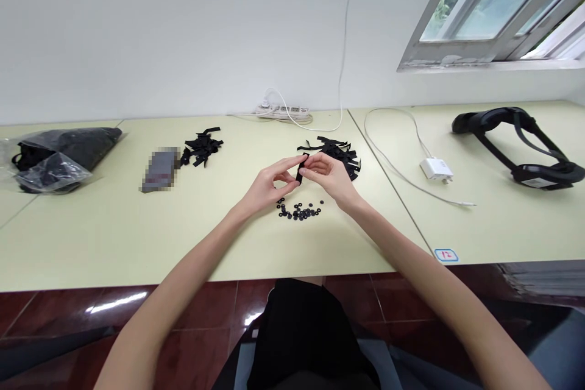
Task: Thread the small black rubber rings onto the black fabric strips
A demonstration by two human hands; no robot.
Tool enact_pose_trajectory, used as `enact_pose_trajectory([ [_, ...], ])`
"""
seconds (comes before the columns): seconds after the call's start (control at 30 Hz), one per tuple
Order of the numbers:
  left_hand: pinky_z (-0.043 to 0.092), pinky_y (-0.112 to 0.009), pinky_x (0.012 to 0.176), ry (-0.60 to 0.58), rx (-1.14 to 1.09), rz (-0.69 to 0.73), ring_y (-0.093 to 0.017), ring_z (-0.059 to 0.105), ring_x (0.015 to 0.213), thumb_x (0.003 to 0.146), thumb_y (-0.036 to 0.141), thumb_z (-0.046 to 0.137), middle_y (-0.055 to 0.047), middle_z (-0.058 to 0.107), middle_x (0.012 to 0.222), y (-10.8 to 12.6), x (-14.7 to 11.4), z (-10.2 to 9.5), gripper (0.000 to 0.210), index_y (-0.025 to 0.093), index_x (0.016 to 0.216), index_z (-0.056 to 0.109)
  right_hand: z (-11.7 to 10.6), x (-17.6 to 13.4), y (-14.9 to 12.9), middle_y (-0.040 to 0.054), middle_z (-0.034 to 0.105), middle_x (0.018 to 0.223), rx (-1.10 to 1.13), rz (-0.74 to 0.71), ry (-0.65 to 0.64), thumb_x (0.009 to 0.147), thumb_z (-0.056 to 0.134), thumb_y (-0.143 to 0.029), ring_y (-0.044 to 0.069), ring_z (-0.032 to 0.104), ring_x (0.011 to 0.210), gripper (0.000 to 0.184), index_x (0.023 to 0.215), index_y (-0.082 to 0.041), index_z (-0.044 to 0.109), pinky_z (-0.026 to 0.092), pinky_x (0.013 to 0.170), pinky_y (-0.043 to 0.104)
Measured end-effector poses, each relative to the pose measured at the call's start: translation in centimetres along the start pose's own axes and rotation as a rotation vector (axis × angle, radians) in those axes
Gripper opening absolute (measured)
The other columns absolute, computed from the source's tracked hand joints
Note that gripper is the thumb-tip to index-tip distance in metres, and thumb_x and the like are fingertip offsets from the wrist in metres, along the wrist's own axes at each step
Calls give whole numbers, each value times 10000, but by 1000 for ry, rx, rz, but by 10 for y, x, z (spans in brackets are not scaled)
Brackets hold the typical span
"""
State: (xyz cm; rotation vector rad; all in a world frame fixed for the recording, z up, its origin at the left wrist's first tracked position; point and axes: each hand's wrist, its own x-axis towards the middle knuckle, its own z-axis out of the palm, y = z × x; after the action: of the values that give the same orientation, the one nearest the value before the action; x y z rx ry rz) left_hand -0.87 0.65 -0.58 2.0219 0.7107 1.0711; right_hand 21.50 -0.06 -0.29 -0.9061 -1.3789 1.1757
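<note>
A short black strap piece hangs between both hands above the pale green table. My left hand pinches its lower part with thumb and fingers. My right hand grips its upper end. Just below the hands lies a cluster of several small black rings. Behind my right hand sits a pile of black strap pieces.
A second pile of black straps and a blurred grey block lie left of centre. A plastic bag of black items is far left. A power strip, a white charger with cable and a black headset lie at the back and right.
</note>
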Motion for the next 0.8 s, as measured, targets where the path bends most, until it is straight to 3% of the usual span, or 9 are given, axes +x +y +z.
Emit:
enact_pose_trajectory([
  [0.17, 677, -347, 999, -1, -18, 19, -136, 783, 937, 1048, 290, 751, -126, 648, 1640, -1, 0, 0, 579, 339, 1617, 657, -1, 0, 0, 37, 784, 1023, -21, 40, 5, 808, 971, -508, 258, 758, 1071, 414, 1076, -261, 774, 592, 1068, 448],
  [0.33, 678, -347, 986, -1, -17, 5, -139, 782, 934, 1048, 285, 758, -122, 661, 1622, -1, 0, 0, 572, 351, 1608, 667, -1, -1, -4, 41, 803, 1069, -50, 57, -53, 893, 870, -492, 259, 748, 1094, 278, 1034, -264, 796, 575, 1076, 443],
  [0.43, 679, -344, 982, -7, -24, 2, -138, 783, 941, 1047, 277, 761, -117, 662, 1620, 0, 0, 1, 575, 361, 1608, 666, 1, -2, -4, 16, 777, 991, -25, 67, -60, 903, 845, -472, 230, 734, 999, 238, 991, -267, 765, 584, 1022, 419],
  [0.8, 682, -345, 962, 2, -39, -17, -141, 774, 929, 1041, 287, 775, -113, 669, 1608, 3, 0, 1, 570, 365, 1597, 677, 2, -1, -5, 13, 744, 958, -14, 34, -72, 913, 847, -554, 217, 711, 937, 313, 982, -268, 741, 607, 972, 404],
])
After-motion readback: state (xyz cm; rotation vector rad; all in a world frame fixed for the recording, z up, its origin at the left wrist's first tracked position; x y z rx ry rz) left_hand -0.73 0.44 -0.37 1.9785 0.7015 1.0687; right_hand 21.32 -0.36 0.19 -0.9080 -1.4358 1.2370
